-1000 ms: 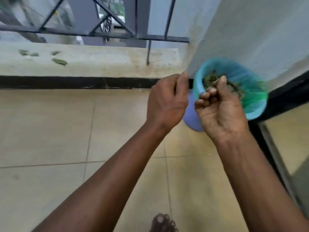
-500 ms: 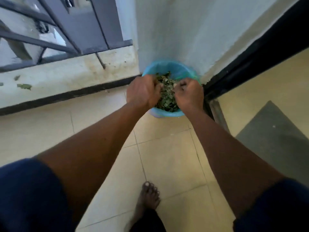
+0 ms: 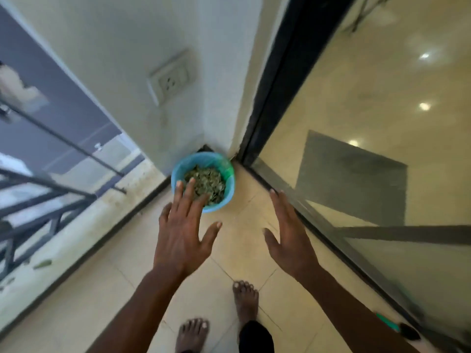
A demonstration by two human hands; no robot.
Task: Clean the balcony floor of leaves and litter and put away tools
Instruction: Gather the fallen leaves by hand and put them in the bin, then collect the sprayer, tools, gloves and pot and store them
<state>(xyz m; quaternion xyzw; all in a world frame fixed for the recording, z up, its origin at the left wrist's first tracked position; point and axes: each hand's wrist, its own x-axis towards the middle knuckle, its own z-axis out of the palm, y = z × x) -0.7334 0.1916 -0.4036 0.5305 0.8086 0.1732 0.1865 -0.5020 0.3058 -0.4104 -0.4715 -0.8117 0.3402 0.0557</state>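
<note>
A blue bin (image 3: 227, 193) lined with a blue-green bag stands on the floor in the corner where the white wall meets the door frame. Dry green leaves (image 3: 207, 183) fill it. My left hand (image 3: 184, 226) is open with fingers spread, its fingertips overlapping the bin's near rim in the view. My right hand (image 3: 289, 234) is open too, held flat above the tiles to the right of the bin. Both hands hold nothing. My two bare feet (image 3: 245, 300) stand on the tiles below.
A metal railing (image 3: 58, 200) on a low ledge runs along the left, with a few leaves (image 3: 42, 264) on the ledge. A glass sliding door (image 3: 382, 174) with a dark track borders the right. A green-handled tool (image 3: 397, 327) lies by the track at lower right.
Both hands have left the leaves in the bin, pulled back and opened flat. My view has risen and swung right, so the bin now looks smaller and farther away.
</note>
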